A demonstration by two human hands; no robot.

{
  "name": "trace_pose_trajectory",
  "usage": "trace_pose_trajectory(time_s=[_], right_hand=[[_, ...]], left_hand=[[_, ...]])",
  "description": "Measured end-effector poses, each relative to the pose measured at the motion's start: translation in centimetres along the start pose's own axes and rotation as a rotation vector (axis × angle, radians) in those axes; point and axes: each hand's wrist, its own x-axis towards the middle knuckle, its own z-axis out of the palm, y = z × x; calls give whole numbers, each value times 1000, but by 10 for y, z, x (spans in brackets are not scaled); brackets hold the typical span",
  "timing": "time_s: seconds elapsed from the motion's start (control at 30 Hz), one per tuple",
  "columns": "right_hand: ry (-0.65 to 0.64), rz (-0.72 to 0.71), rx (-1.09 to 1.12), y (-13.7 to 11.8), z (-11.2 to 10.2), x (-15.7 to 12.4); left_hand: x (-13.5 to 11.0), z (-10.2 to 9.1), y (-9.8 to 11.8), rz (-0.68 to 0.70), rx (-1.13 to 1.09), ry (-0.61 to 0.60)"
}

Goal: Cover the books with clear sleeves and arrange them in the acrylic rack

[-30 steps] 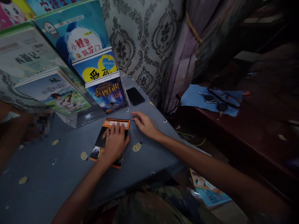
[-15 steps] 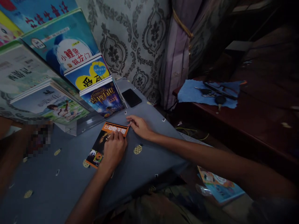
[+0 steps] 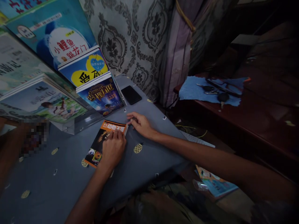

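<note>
A small book (image 3: 95,147) with an orange and black cover, showing a big cat and a panda, lies on the grey patterned tablecloth (image 3: 72,186). My left hand (image 3: 114,144) rests flat on its right half, fingers laid across the cover and hiding part of it. Beside the book's upper right corner is my right hand (image 3: 141,124), its fingers loosely bent and apart, the tips close to the corner. Whether they touch it I cannot tell. White page edges show along the book's right side.
A clear stand (image 3: 68,126) holding several picture books rises at the left. Behind my right hand lies a black phone (image 3: 131,95). A blue cloth (image 3: 193,90) with keys and glasses lies on a dark red surface. Another person's arm (image 3: 8,149) reaches in at the left.
The view has shifted slightly, so the stand sits further left. My right hand's fingers have spread a little near the corner, and more of the page edge shows. My left hand stays on the book.
</note>
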Motion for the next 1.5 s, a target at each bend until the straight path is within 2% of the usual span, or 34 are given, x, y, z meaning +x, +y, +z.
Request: trace_pose_trajectory(time_s=[0.17, 0.37, 0.47, 0.7, 0.83, 1.07, 1.2, 1.37, 1.5], right_hand=[[26, -47, -31, 1, 1, -1], [37, -226, -197, -7, -2, -9], [-24, -241, -384, -14, -3, -11], [-209, -177, -785, -36, -3, -21], [-332, -229, -925, -43, -2, -26], [-345, -451, -928, -29, 4, -19], [-404, -456, -913, -21, 13, -11], [-463, -418, -892, -18, 27, 15], [-503, -413, -876, -15, 34, 29]], left_hand=[[0, 0, 1, 7, 46, 11], [-2, -2, 6, 21, 123, 9], [-2, -1, 6, 27, 142, 28], [-6, 8, 2, 33, 119, 98], [-11, 12, -3, 46, 77, 133], [-14, 8, -11, 39, 43, 161], [-12, 1, -17, 9, 17, 136], [-12, -2, -31, -31, -92, 67], [-26, 1, -48, 56, -241, 36]])
